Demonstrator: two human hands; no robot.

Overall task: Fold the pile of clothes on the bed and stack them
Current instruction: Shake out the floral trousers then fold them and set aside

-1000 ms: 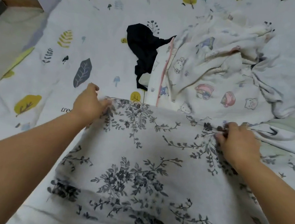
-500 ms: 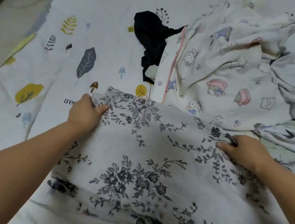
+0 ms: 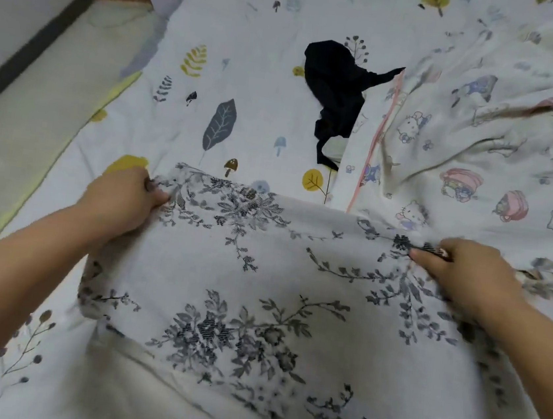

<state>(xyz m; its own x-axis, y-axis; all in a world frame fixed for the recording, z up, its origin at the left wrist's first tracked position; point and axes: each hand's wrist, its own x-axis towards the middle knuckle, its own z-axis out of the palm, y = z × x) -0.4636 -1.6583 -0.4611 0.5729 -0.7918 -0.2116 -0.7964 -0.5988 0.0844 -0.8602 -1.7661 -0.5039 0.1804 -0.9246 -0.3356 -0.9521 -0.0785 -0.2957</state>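
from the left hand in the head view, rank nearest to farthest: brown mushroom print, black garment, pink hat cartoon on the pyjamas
Measured from the left hand, which grips the floral cloth:
1. Brown mushroom print, just up and right of it on the bedsheet.
2. Black garment, farther up, mid-bed.
3. Pink hat cartoon, far right on the pyjamas.

Both bare forearms reach forward, well apart; the left hand (image 3: 124, 199) and the right hand (image 3: 464, 275) each have fingers curled, pinching cloth.

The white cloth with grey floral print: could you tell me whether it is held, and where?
Both hands hold it: left hand at its far left corner, right hand along its far edge.
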